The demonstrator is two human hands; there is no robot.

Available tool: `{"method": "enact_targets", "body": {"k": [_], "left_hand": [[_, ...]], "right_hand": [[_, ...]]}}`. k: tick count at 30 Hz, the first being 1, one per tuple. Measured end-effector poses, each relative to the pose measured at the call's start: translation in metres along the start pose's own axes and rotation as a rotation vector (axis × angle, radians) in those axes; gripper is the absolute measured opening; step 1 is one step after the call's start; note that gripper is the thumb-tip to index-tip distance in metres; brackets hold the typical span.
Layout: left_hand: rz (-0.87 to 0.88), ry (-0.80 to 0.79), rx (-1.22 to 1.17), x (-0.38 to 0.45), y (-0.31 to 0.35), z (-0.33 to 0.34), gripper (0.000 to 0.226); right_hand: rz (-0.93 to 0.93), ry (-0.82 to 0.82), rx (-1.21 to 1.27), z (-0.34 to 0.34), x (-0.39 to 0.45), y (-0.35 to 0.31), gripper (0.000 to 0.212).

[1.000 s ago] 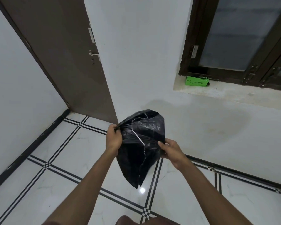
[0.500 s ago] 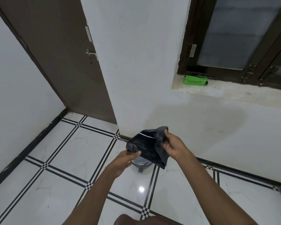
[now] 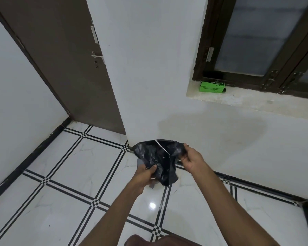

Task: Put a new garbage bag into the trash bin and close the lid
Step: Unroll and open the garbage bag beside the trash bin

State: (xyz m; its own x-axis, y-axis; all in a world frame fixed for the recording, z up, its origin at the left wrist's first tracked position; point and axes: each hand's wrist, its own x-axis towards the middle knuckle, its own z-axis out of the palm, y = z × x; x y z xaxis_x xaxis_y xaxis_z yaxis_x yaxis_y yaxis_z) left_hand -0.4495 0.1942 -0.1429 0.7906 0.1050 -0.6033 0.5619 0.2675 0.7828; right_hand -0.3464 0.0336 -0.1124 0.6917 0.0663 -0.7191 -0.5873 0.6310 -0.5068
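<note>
Crumpled black garbage bag (image 3: 158, 157), glossy with a thin white edge, held in both hands: left hand (image 3: 144, 176) grip pinches its lower fold, right hand (image 3: 191, 159) grip clasps its upper corner.

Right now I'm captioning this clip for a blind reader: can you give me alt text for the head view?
Two bare hands hold a crumpled black garbage bag above a white tiled floor, the left hand gripping its lower edge and the right hand its upper right edge. A grey bin is mostly hidden beneath the bag. A green box sits on the window sill.
</note>
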Motion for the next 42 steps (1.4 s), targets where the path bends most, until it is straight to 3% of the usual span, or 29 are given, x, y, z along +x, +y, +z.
{"method": "enact_targets", "body": {"k": [4,8,12,14,17,22,28,31,33,34,36,39,42], "left_hand": [[0.018,0.138,-0.063,0.006,0.004,-0.013,0.028],[0.035,0.148,-0.111,0.008,0.009,-0.012,0.025],[0.083,0.055,-0.121,0.003,0.012,0.0,0.024],[0.105,0.03,-0.069,0.002,0.011,0.002,0.024],[0.13,0.065,-0.08,0.006,0.01,-0.002,0.024],[0.157,0.28,-0.181,0.006,0.02,-0.035,0.017],[0.087,0.415,-0.023,0.007,0.011,-0.045,0.031],[0.149,0.524,0.328,0.002,0.009,-0.036,0.045],[0.291,0.575,0.597,0.001,0.008,-0.032,0.05],[0.401,0.557,0.648,-0.001,0.01,-0.029,0.049],[0.565,0.375,0.67,-0.003,0.015,-0.021,0.049],[0.641,0.051,0.767,-0.016,0.027,-0.001,0.038],[0.747,-0.005,0.944,-0.01,0.027,0.007,0.022]], "right_hand": [[-0.113,0.172,-0.146,-0.02,0.006,-0.013,0.028],[-0.017,0.007,-0.575,-0.026,-0.012,0.01,0.069],[0.059,-0.133,-0.768,-0.023,-0.026,0.038,0.061],[0.003,-0.145,-0.8,-0.023,-0.023,0.043,0.059],[-0.09,-0.124,-0.809,-0.029,-0.014,0.04,0.083],[-0.185,-0.074,-0.739,-0.047,-0.013,0.007,0.063],[-0.305,-0.035,-0.715,-0.045,-0.014,-0.003,0.051],[-0.313,-0.017,-0.632,-0.034,-0.017,0.0,0.05],[-0.304,-0.027,-0.634,-0.029,-0.016,0.004,0.05],[-0.301,-0.035,-0.637,-0.027,-0.016,0.005,0.051],[-0.315,-0.048,-0.642,-0.022,-0.015,0.009,0.052],[-0.338,-0.062,-0.657,-0.017,-0.018,0.012,0.051],[-0.35,-0.074,-0.64,-0.01,-0.022,0.011,0.046]]}}
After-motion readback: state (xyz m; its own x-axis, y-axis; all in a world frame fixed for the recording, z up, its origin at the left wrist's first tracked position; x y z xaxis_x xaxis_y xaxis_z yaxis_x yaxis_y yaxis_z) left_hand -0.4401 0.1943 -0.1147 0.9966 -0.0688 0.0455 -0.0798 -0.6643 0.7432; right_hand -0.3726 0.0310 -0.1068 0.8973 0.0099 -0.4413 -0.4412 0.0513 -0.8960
